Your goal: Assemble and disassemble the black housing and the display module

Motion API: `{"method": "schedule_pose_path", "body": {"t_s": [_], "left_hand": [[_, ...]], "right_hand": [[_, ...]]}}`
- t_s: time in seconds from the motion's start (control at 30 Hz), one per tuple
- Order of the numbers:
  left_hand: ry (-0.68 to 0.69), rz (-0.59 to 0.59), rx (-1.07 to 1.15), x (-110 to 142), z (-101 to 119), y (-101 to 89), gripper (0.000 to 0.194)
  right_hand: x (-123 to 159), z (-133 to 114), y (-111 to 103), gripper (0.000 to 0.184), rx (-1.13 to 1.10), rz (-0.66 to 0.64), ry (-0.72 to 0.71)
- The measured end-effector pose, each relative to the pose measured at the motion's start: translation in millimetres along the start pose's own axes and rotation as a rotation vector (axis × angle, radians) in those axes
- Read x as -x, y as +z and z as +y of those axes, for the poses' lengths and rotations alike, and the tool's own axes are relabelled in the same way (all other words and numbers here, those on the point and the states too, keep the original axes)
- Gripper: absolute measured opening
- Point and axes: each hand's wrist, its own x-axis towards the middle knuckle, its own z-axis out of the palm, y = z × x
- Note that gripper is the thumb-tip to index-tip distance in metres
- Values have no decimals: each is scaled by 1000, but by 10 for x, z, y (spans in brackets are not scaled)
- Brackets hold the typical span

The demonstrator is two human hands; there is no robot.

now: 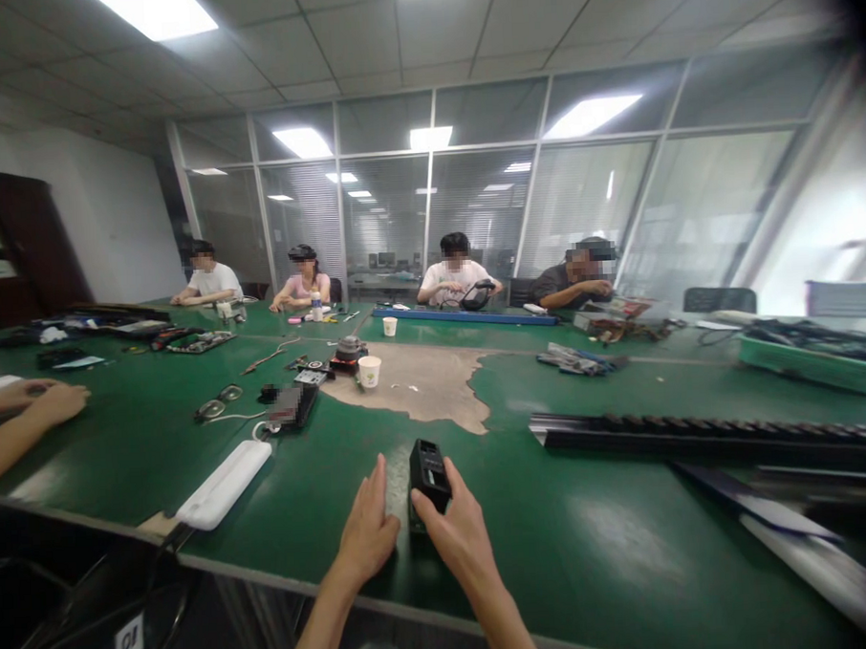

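Note:
A small black box-shaped device (428,470) stands upright on the green table (593,538) near its front edge. My right hand (452,526) is wrapped round its lower right side, fingers closed on it. Just left of the device, my left hand (368,530) lies with its fingers stretched out and together; it rests on the table and holds nothing.
A white flat pack (223,483) lies front left, and a long black slotted rail (710,434) crosses the right side. A paper cup (370,370) stands beside a worn bare patch (421,382). Another person's hands (45,404) rest at the left. Several people sit at the far side.

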Motion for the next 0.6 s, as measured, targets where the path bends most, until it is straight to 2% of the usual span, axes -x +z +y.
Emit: {"method": "schedule_pose_path", "body": {"t_s": [0.13, 0.3, 0.6], "left_hand": [[20, -4, -15, -7, -26, 20, 89], [27, -9, -5, -2, -19, 20, 88], [39, -3, -10, -5, -46, 36, 92]], "right_hand": [[21, -63, 109, 68, 70, 23, -53], [43, -77, 164, 72, 146, 68, -89], [73, -12, 88, 72, 197, 82, -35]]}}
